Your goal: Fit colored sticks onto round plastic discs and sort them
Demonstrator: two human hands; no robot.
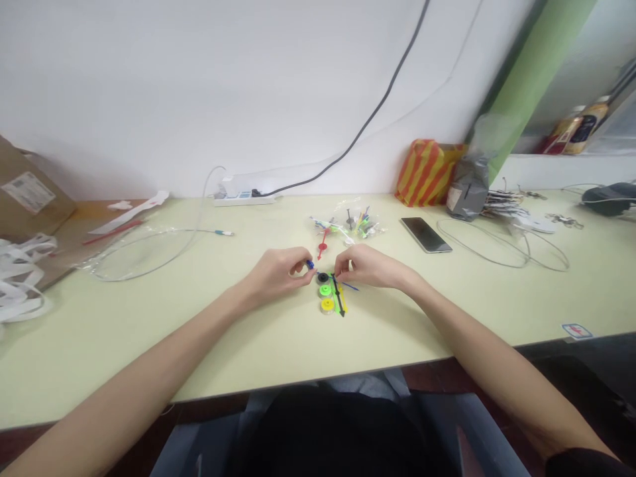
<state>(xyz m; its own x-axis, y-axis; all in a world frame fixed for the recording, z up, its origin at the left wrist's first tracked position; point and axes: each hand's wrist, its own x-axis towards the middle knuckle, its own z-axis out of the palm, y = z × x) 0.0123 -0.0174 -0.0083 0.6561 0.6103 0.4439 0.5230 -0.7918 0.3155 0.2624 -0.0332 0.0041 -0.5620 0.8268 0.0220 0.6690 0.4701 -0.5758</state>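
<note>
Head view: we find left hand [285,270] pinching blue piece [310,264], seemingly for control; at three o'clock, right hand's [370,266] finger closure unclear.

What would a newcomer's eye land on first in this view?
Probably the centre: the left hand pinches a small blue piece, while the right hand is by a black arrow-shaped stick. Just left of that stick, three round pieces, black, green and yellow, form a row. The red-and-yellow striped bag at the back right probably comes next.
</note>
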